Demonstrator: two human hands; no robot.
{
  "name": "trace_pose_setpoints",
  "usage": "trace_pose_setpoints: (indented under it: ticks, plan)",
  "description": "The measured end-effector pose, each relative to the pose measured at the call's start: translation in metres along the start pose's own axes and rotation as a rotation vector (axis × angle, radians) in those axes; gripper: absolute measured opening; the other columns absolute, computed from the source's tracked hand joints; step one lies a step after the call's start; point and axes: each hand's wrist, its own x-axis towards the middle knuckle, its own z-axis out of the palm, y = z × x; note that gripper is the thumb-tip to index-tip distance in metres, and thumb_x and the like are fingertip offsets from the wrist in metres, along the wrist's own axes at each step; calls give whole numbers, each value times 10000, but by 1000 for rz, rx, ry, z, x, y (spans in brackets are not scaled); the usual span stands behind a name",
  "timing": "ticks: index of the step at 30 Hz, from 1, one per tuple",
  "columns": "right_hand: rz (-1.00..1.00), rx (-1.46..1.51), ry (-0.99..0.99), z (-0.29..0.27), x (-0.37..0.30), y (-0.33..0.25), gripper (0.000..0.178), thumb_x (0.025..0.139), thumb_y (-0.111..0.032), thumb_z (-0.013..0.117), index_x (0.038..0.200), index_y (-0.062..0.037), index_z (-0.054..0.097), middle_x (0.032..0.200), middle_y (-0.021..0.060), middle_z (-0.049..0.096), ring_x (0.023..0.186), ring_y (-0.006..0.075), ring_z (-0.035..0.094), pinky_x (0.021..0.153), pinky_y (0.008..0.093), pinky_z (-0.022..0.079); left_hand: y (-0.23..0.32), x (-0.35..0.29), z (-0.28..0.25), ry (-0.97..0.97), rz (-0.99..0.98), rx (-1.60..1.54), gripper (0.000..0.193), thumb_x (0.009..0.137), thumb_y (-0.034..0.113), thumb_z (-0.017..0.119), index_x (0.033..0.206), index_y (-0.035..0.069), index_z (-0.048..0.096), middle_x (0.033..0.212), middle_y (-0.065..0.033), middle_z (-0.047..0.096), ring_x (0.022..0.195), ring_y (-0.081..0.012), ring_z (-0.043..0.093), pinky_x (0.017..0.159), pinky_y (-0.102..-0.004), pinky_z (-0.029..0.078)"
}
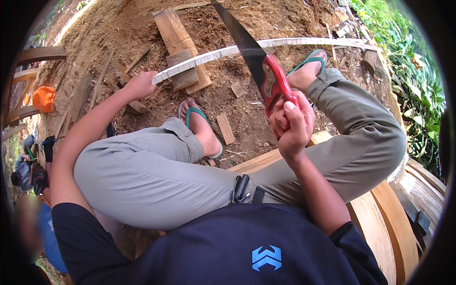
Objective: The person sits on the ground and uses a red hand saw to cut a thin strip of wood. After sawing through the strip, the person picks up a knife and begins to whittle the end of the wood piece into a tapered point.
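My right hand is closed round the red handle of a handsaw. Its dark blade points up and away from me, passing in front of a long, pale, thin wooden strip. Whether the teeth touch the strip, I cannot tell. My left hand grips the strip's near left end, with most of its fingers hidden. Near that end, the strip passes over a short wood block lying across a thicker plank. Its far end reaches to the right, beyond my right foot.
Sawdust and offcuts, such as a small wood piece, litter the ground between my sandalled feet. Boards lie at my right beside green plants. Another person in blue is at the left, near an orange object.
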Motion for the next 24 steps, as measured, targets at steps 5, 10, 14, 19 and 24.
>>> trace_pose_setpoints:
  ticks: [5, 10, 14, 19, 24]
  plan:
    - [-122, -54, -108, 0, 9, -26, 197, 940, -181, 571, 953, 14, 548, 649, -36, 468, 504, 19, 367, 449, 207, 267, -9, 2, -5, -179, -18, -164, 190, 803, 86, 576, 966, -11, 575, 774, -182, 646, 701, -315, 633, 678, -414, 508]
    - [-85, -116, -98, -3, 0, -14, 168, 948, -174, 585, 955, -10, 552, 663, -44, 464, 538, 12, 384, 469, 202, 271, 8, 0, -15, -264, -78, -225, 186, 809, 112, 595, 977, 36, 570, 719, -95, 629, 587, -243, 586, 589, -392, 478]
    - [17, -22, -63, 0, -3, -7, 148, 960, -171, 590, 940, -33, 539, 663, -55, 454, 529, 8, 377, 463, 198, 271, 9, -7, -15, 24, -39, 40, 331, 888, 332, 681, 1051, 69, 562, 884, -161, 675, 841, -343, 662, 747, -448, 493]
    - [50, 34, -27, 4, 0, -10, 148, 961, -170, 594, 929, -41, 528, 665, -52, 461, 523, 8, 379, 457, 196, 277, 8, -10, -22, 130, -91, -54, 419, 897, 378, 702, 1138, 64, 564, 950, -178, 678, 912, -350, 668, 793, -435, 498]
    - [19, 26, 5, 5, 2, -7, 149, 963, -168, 596, 947, -38, 525, 661, -55, 454, 520, 7, 377, 448, 198, 280, 7, -11, -7, 132, -99, 81, 482, 855, 419, 721, 1189, 98, 590, 994, -194, 705, 953, -356, 684, 794, -460, 519]
